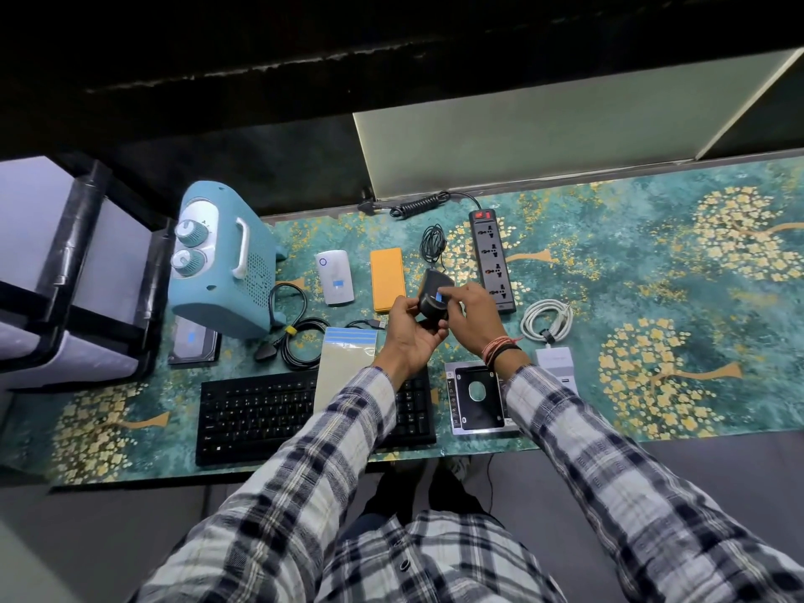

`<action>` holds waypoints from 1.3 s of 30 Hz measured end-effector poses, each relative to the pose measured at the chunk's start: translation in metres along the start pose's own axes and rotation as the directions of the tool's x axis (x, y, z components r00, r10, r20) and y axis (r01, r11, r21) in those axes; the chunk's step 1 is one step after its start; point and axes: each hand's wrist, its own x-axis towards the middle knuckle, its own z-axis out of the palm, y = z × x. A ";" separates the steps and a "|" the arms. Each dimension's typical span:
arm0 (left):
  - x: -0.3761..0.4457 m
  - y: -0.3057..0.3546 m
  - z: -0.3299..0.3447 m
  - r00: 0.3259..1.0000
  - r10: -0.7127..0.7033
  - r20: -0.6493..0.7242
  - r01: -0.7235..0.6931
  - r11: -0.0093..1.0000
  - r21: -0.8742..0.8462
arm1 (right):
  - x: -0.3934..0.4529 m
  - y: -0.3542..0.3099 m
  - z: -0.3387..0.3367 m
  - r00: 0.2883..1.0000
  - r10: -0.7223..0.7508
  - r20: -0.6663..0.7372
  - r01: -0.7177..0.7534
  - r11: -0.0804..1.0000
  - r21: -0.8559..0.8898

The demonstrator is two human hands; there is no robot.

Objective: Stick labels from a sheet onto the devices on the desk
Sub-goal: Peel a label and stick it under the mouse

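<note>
**Sticking a blue label on the mouse**

The left hand (413, 337) is wrapped around a black mouse (433, 300) and holds it up just over the desk (652, 263). The right hand (476, 317) presses a blue label (440, 294) onto the top of the mouse with its fingertips, so that hand is closed on the label.

Some things look done. The white power bank (334, 277) has a blue label, and so does the hard drive (193, 341).

I see no label yet on the orange power bank (387, 278), the power strip (492, 261), the keyboard (261, 413), the blue heater (222, 263) or the drive caddy (476, 398). So I think about half is left.

The label sheet (348, 363) lies on the keyboard, with a row of blue labels at its top.

There are no boxes or bins holding anything here.
</note>
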 end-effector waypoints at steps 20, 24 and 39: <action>0.023 -0.006 -0.010 0.969 0.245 -0.017 -0.216 0.882 0.418 | -0.005 0.011 -0.015 0.986 0.167 0.016 -0.168 0.985 0.028; 0.032 -0.009 -0.007 0.853 0.508 0.119 -0.378 0.445 0.812 | -0.018 0.022 -0.017 0.969 0.248 0.007 -0.248 0.966 0.069; 0.057 -0.026 0.017 0.800 0.551 0.237 -0.222 -0.095 0.970 | -0.037 0.059 -0.042 0.932 0.354 -0.076 -0.350 0.935 0.065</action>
